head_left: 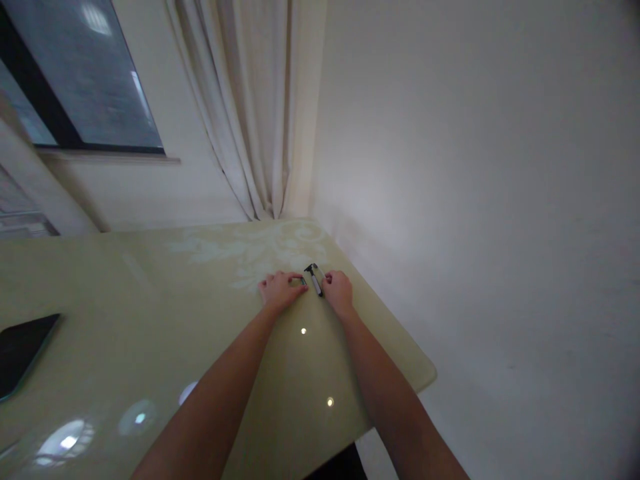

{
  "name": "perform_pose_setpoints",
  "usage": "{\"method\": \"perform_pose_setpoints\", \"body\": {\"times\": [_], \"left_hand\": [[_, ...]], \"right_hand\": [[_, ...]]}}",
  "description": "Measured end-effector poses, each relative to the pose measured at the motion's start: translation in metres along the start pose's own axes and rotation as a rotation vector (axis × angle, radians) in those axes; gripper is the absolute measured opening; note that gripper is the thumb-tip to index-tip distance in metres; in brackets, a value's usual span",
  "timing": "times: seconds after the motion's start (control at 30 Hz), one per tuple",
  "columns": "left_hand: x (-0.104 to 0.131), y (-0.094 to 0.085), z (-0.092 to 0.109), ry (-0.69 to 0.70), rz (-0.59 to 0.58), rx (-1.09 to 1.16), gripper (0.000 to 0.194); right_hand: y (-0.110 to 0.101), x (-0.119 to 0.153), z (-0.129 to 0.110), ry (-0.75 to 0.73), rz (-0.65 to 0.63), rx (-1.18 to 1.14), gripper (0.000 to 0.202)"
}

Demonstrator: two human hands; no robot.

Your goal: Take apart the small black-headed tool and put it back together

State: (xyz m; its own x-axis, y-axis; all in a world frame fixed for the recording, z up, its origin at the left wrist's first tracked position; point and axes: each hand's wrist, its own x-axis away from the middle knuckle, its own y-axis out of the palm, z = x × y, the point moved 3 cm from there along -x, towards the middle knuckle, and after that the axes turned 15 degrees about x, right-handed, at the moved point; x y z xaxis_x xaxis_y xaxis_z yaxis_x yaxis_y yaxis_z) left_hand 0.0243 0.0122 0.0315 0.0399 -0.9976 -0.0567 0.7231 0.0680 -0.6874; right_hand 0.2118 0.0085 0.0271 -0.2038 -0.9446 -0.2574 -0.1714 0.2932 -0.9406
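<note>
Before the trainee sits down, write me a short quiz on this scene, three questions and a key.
1. True or false: the black slab is to the left of both the left hand and the right hand.
2. Which of these is between the two hands? a) a cup; b) a slim tool; c) a book.
3. Fill in the blank: the window shows at the upper ____ of the view.

Key: 1. True. 2. b. 3. left.

Hands on a table (165, 320): left hand (281, 291) pinching a small piece (303, 281); right hand (338, 292), fingers curled, just beside a slim tool (315, 281) — slab (25, 353) at left, curtain (255, 113) and window (115, 87) beyond.
</note>
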Motion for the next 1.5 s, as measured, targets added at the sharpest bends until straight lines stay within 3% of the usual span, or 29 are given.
{"method": "perform_pose_setpoints", "body": {"times": [0.63,0.77,0.87,0.97,1.07,1.2,1.33,1.43,1.5], "left_hand": [[0.002,0.003,-0.005,0.053,0.006,0.001,0.04],[0.004,0.0,-0.009,0.081,-0.004,0.055,0.046],[0.013,-0.006,-0.014,0.148,-0.048,0.124,0.042],[0.032,-0.014,-0.021,0.2,-0.112,0.193,0.018],[0.059,-0.022,-0.03,0.221,-0.153,0.237,0.015],[0.089,-0.031,-0.035,0.303,-0.165,0.43,0.027],[0.092,-0.039,-0.039,0.258,-0.078,0.619,0.026],[0.087,-0.043,-0.045,0.19,-0.032,0.722,0.021],[0.085,-0.043,-0.049,0.165,0.001,0.759,0.02]], "right_hand": [[-0.009,-0.001,0.003,-0.001,0.009,0.055,0.019],[-0.008,-0.001,0.003,0.006,-0.005,0.069,0.019],[-0.008,-0.001,0.003,0.007,-0.009,0.074,0.018],[-0.011,-0.001,0.004,0.014,0.003,0.081,0.019],[-0.022,0.001,0.002,0.005,0.134,0.041,0.028],[-0.037,0.015,-0.021,-0.202,0.277,-0.2,0.031],[-0.04,0.053,-0.065,-0.514,0.114,-0.515,0.036],[-0.037,0.086,-0.095,-0.775,-0.009,-0.525,0.034],[-0.035,0.098,-0.103,-0.81,-0.014,-0.495,0.044]]}}
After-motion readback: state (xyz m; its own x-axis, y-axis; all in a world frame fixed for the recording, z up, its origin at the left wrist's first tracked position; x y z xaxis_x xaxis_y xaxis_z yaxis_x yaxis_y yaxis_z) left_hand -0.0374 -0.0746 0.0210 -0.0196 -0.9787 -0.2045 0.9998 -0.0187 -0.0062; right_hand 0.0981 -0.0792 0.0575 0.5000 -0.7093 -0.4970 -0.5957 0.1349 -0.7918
